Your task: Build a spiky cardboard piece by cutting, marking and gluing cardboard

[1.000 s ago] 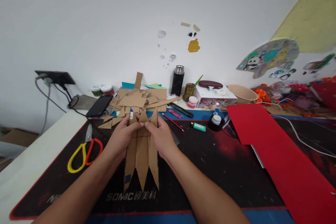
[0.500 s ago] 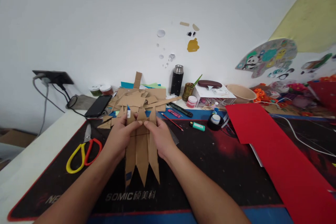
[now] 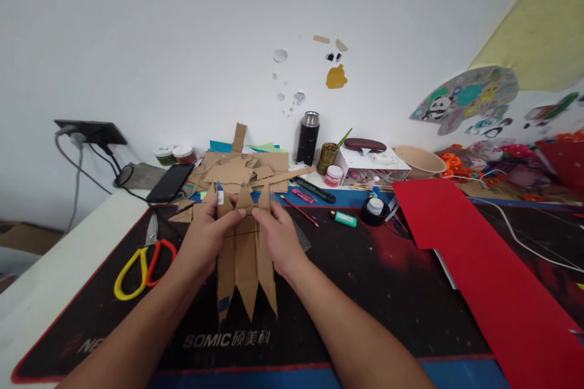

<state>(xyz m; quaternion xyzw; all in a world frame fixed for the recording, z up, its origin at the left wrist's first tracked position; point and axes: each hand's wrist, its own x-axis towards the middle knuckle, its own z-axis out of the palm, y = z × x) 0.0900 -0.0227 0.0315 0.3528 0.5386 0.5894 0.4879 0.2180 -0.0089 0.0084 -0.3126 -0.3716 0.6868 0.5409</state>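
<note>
Between my hands is a folded brown cardboard piece (image 3: 247,261) with pointed tips at its upper and lower ends and lengthwise creases. My left hand (image 3: 206,233) grips its left side, the thumb pressing on the upper front. On the opposite side my right hand (image 3: 280,236) holds it the same way, and both thumb tips come close together near the middle. The other fingers are mostly hidden behind the cardboard. Left of my left hand lie scissors (image 3: 146,261) with one yellow and one red handle loop, resting on the black desk mat (image 3: 365,316).
Cardboard scraps (image 3: 237,170) are piled behind my hands. A black thermos (image 3: 308,138) stands by the wall. A phone (image 3: 171,183) lies at the left, a red pencil (image 3: 300,211) and a green lighter (image 3: 343,219) right of centre. A long red sheet (image 3: 483,273) covers the right side.
Almost nothing differs. My hands and the cardboard keep nearly the same place, with only a very slight shift of the thumbs and of the view.
</note>
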